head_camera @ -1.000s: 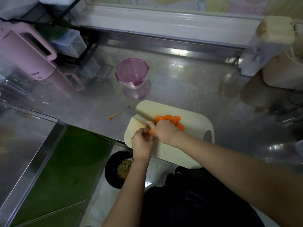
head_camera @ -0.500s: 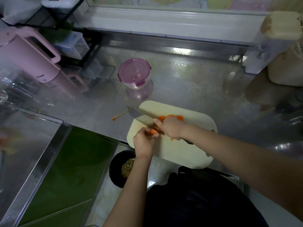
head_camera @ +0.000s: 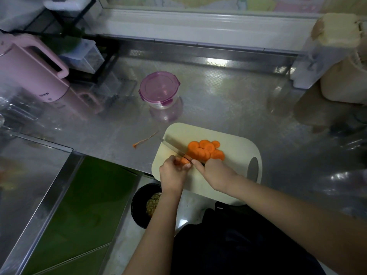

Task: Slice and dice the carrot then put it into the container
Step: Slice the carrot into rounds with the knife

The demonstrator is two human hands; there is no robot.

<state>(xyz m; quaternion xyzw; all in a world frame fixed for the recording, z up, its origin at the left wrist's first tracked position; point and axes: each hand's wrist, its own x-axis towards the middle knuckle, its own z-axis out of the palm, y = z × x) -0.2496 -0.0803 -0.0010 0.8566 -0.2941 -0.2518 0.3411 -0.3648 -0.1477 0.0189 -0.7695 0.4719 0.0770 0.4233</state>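
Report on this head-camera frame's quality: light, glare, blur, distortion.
Head view: dim overall; glare patches on the steel counter; carrot slices on the cutting board sharp; far left and right edges smeared; right forearm swells toward the corner, wide-angle stretch.

The cutting board [head_camera: 234,139] is set at the near edge of the surface [head_camera: 218,100], with its near end overhanging that edge. Carrot slices [head_camera: 204,150] are heaped on the middle of the board. Just left of the heap the knife [head_camera: 172,146] is laid across the board, tip toward the far left. The carrot stub [head_camera: 183,161] is held against its left side by the left hand [head_camera: 171,175]. The handle is gripped by the right hand [head_camera: 215,172], just right of the left one. A carrot tail [head_camera: 144,140] is left on the surface beside the board's left edge. Behind the board, well apart, the lidded container [head_camera: 159,90] is placed, and the kettle [head_camera: 29,72] is stood far to its left. A bin [head_camera: 139,203] is seen on the floor below the surface edge, beside the left forearm.
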